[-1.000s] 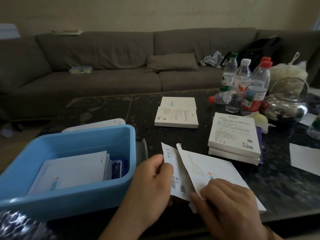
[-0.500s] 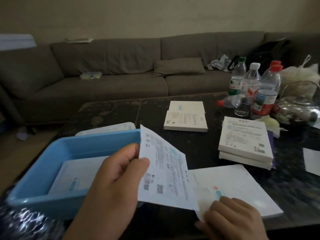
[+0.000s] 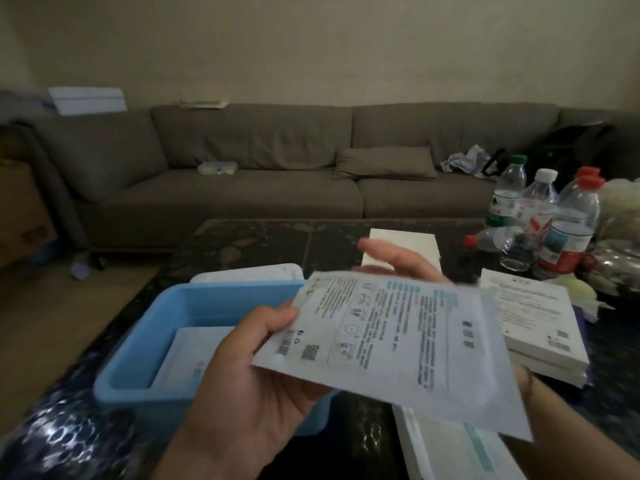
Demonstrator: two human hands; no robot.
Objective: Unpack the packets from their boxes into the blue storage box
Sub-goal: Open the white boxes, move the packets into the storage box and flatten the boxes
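The left hand (image 3: 249,368) pinches a white printed packet (image 3: 391,348) by its left edge, above the near right corner of the blue storage box (image 3: 138,351). The right hand (image 3: 405,261) shows straight fingers behind it. Stacked boxes (image 3: 540,327) lie right.

A single head-worn wide-angle view looks forward and down from close above the near edge of the worktop (image 3: 249,237), hands (image 3: 249,386) large in the foreground, facing a sofa (image 3: 263,174) against the far wall.
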